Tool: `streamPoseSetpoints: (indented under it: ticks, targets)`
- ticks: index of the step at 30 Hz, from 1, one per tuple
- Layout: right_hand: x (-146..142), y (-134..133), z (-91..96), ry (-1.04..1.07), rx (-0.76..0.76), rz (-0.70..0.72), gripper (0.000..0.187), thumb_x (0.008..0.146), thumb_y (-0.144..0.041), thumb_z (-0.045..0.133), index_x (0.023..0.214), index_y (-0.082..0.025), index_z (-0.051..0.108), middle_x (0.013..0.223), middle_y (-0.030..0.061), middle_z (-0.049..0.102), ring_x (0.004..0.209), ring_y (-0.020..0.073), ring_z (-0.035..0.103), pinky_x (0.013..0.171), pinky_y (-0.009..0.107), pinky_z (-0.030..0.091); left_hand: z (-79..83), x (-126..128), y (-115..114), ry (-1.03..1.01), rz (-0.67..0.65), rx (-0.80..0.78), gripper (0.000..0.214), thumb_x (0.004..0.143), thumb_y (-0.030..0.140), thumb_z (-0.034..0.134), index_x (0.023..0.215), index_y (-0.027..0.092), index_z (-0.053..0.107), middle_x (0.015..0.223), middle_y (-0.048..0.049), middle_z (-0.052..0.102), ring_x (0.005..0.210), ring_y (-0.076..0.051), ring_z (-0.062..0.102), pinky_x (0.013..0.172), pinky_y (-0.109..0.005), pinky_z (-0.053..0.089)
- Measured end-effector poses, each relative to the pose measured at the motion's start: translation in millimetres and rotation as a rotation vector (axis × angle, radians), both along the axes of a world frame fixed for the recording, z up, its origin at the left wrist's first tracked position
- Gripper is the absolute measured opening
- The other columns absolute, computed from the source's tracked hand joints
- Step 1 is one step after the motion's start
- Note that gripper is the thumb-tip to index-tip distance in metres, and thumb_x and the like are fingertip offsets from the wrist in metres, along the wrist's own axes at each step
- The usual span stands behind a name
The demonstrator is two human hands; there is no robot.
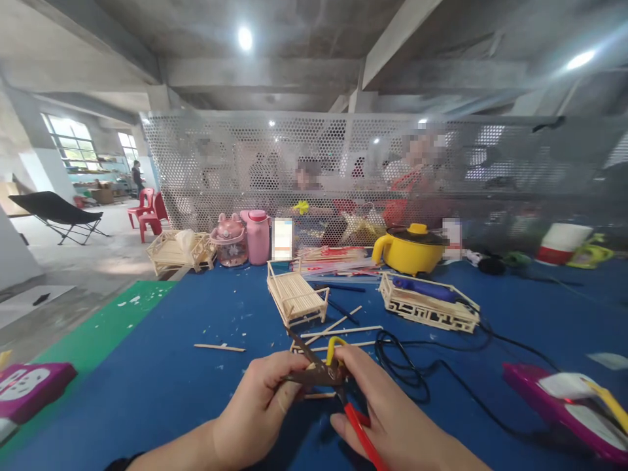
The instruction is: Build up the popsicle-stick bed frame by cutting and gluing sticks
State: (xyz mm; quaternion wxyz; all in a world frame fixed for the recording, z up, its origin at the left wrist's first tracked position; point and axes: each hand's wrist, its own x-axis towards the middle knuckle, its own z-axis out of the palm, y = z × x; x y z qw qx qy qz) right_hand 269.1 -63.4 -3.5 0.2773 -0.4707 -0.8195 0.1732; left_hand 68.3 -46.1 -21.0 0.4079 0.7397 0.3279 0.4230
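My right hand (392, 412) is closed round a pair of pliers-like cutters (324, 366) with one yellow and one red handle, its dark jaws pointing up and left. My left hand (260, 405) is closed beside the jaws, pinching a thin wooden stick (318, 395) at the tool. Both hands hover low over the blue table cover (196, 386), near its front edge. Loose wooden sticks (338, 330) lie just beyond the hands.
A small stick-built bed frame (297, 297) stands ahead, another wooden frame (429, 304) to its right with a black cable (422, 373) coiling from it. A yellow pot (409, 248), pink bottles (245, 239) and a perforated screen stand behind. Purple boxes (564, 405) sit at both sides.
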Motion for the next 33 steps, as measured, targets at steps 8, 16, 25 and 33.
streamPoseSetpoints:
  ticks: [8, 16, 25, 33]
  targets:
    - [3.7, 1.5, -6.4, -0.108, 0.203, -0.037, 0.029, 0.072, -0.019, 0.055, 0.099, -0.018, 0.045, 0.098, 0.0104, 0.054, 0.09, 0.0232, 0.052, 0.081, 0.041, 0.047, -4.6, -2.4, -1.9, 0.051, 0.098, 0.063, 0.025, 0.09, 0.031, 0.046, 0.093, 0.023, 0.07, 0.081, -0.0046, 0.066, 0.071, -0.015, 0.057, 0.069, -0.023, 0.046]
    - [3.0, 0.3, -2.7, -0.088, 0.194, -0.032, 0.041, 0.069, -0.016, 0.056, 0.107, -0.018, 0.043, 0.104, 0.0106, 0.053, 0.095, 0.0234, 0.052, 0.083, 0.04, 0.047, -6.1, -3.0, -0.4, 0.003, 0.056, -0.011, 0.026, 0.09, 0.034, 0.046, 0.095, 0.022, 0.069, 0.081, -0.0048, 0.065, 0.07, -0.015, 0.058, 0.066, -0.022, 0.046]
    - [3.1, -1.8, 1.4, -0.074, 0.101, 0.002, 0.038, 0.062, -0.013, 0.056, 0.098, -0.02, 0.046, 0.104, 0.0084, 0.054, 0.096, 0.0223, 0.051, 0.087, 0.038, 0.043, 6.9, -8.0, 1.6, 0.123, -0.05, 0.121, 0.023, 0.089, 0.023, 0.046, 0.086, 0.019, 0.068, 0.071, -0.0029, 0.062, 0.064, -0.013, 0.053, 0.063, -0.021, 0.042]
    - [6.5, -4.5, 3.7, -0.035, -0.048, 0.067, 0.043, 0.058, -0.012, 0.057, 0.099, -0.021, 0.045, 0.107, 0.0065, 0.052, 0.103, 0.0213, 0.049, 0.091, 0.034, 0.04, 11.9, -7.1, 0.3, 0.083, -0.081, 0.146, 0.024, 0.09, 0.025, 0.044, 0.083, 0.017, 0.066, 0.071, -0.0032, 0.064, 0.065, -0.011, 0.054, 0.062, -0.019, 0.041]
